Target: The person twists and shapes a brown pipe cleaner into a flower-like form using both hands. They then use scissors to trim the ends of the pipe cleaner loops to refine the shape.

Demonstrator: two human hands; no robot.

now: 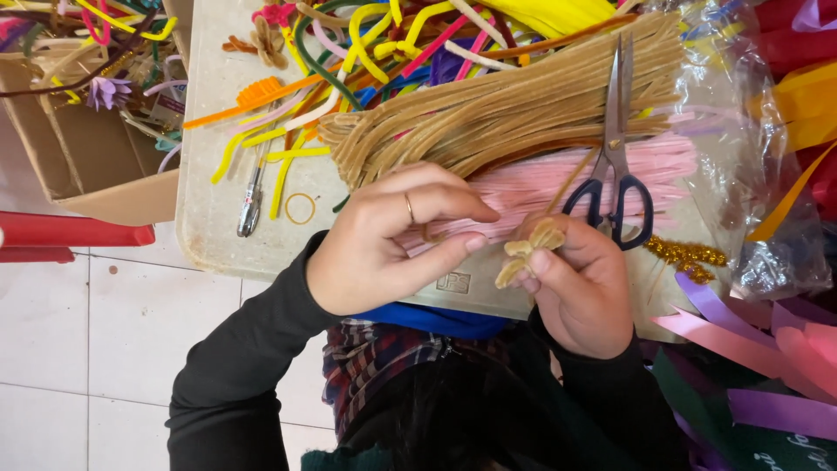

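Observation:
My right hand pinches a small tan pipe-cleaner piece folded into loops, with one long stem running up toward the tan bundle. My left hand, a ring on one finger, hovers just left of it with finger and thumb close together over the pink pipe cleaners; it seems to hold nothing. A thick bundle of tan pipe cleaners lies above both hands on the beige tray. Dark-handled scissors rest on the bundles, right of my hands.
Loose yellow, orange, pink and green pipe cleaners cover the tray's top. A small metal tool and a rubber band lie at its left. A cardboard box stands left, coloured ribbons and clear plastic bags at right.

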